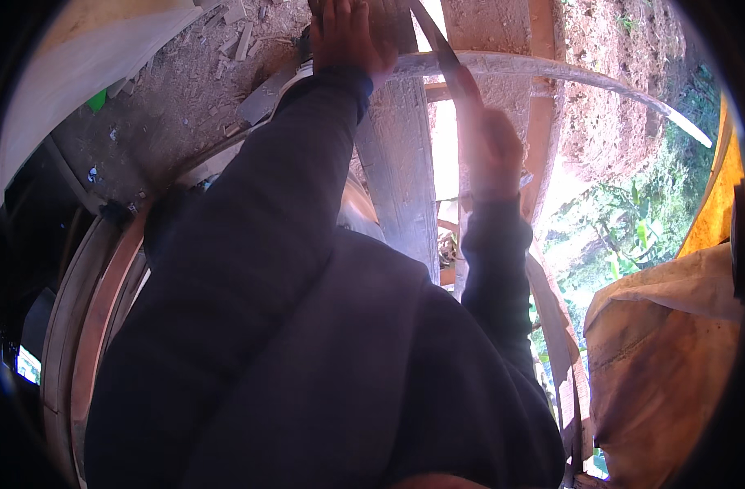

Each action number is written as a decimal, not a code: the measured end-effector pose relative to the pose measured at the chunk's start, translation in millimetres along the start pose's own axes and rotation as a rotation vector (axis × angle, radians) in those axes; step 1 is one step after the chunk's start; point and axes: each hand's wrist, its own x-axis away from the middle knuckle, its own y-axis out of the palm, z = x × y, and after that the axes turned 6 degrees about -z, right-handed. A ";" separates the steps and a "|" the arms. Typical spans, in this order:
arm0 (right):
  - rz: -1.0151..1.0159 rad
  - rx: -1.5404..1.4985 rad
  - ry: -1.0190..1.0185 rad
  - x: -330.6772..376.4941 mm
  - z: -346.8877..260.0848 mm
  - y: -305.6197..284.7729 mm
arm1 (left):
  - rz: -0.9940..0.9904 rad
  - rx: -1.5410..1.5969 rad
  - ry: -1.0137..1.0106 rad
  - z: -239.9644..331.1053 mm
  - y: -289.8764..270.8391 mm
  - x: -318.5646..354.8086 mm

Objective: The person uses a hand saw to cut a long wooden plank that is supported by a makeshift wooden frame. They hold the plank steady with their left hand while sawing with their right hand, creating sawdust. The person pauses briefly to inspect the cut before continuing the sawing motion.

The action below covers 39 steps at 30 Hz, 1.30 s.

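My left hand (pixel 345 39) lies over the wood at the top of the view, its fingers stretched forward and partly cut off by the frame edge. Beside it is a darker piece of wood (pixel 395 26). My right hand (pixel 496 148) is closed around a long, dark, blade-like tool (pixel 441 45) that narrows away from the hand; motion blur and glare hide its exact kind. A long pale wooden strip (pixel 576 72) extends from near my left wrist out to the right, passing by the tool. Below runs a wide grey plank (pixel 401 163).
Wood scraps (pixel 243 41) litter the dirt ground at upper left. Reddish beams (pixel 542 106) run along the right, with bright ground and green plants (pixel 641 220) beyond. A brown-orange tarp (pixel 665 350) hangs at lower right. Curved boards (pixel 103 301) stand at left.
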 end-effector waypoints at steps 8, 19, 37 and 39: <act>0.040 0.183 -0.190 95.0 45.0 -31.5 | -0.150 0.087 -0.033 34.6 -0.6 -1.7; 0.101 0.164 -0.152 55.7 14.5 -3.7 | -0.140 0.053 -0.059 17.8 -16.1 -2.1; 0.043 -0.085 -0.142 -6.7 13.3 19.8 | -0.166 0.071 -0.088 20.5 -12.6 -2.1; 0.048 0.140 -0.229 65.1 7.3 -3.1 | -0.085 0.026 -0.048 15.1 -13.1 -6.8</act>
